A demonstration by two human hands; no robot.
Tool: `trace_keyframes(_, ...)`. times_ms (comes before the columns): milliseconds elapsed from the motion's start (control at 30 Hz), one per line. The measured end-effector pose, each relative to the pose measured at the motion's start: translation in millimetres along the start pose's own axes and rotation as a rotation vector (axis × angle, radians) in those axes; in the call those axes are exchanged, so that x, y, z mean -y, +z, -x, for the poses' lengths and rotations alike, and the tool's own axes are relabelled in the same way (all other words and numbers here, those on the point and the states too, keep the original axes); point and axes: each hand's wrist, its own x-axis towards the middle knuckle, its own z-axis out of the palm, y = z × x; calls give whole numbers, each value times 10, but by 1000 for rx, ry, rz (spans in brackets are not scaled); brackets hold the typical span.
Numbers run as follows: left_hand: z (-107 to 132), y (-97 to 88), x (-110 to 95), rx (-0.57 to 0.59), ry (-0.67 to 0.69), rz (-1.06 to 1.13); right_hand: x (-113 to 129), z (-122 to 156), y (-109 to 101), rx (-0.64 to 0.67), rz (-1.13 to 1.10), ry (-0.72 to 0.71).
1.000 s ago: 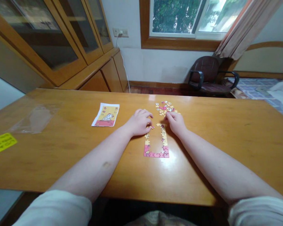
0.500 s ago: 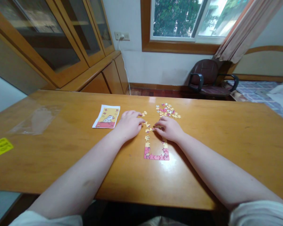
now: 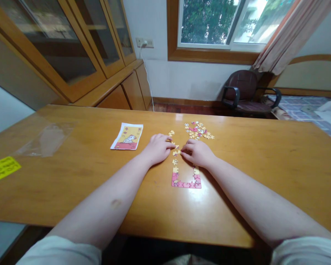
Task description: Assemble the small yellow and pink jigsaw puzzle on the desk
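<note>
A partial jigsaw border [image 3: 186, 185], pink along the bottom with yellow pieces up its sides, lies on the wooden table. Around its upper left side, my left hand [image 3: 160, 148] rests low, fingers bent, with the tips at a small yellow puzzle piece [image 3: 177, 147]. Facing it, my right hand [image 3: 198, 151] pinches another yellow puzzle piece [image 3: 178, 152] between thumb and fingers, and it covers part of the right side of the border. A separate yellow piece [image 3: 174, 162] lies lower on the left side. More loose yellow pieces [image 3: 171, 133] sit just beyond my left fingers.
Behind my right hand is a pile of mixed puzzle pieces [image 3: 198, 129]. A picture sheet [image 3: 127, 137] with a white animal lies left of my left hand. Farther left are a clear plastic bag [image 3: 48, 138] and a yellow label [image 3: 2, 169]. An office chair [image 3: 241, 90] stands beyond the table.
My left hand has moved right, closer to my right hand, and its fingers have drawn in toward the pieces. My right hand stays at its piece; the view has shifted slightly.
</note>
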Motion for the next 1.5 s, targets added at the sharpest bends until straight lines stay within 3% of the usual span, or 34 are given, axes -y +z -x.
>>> trace_keyframes(433, -41, 73, -1, -16, 21, 56, 23, -14, 18, -74, 52, -4)
trace_keyframes(1500, -32, 99, -19, -36, 51, 77, 7, -9, 15, -45, 88, -62)
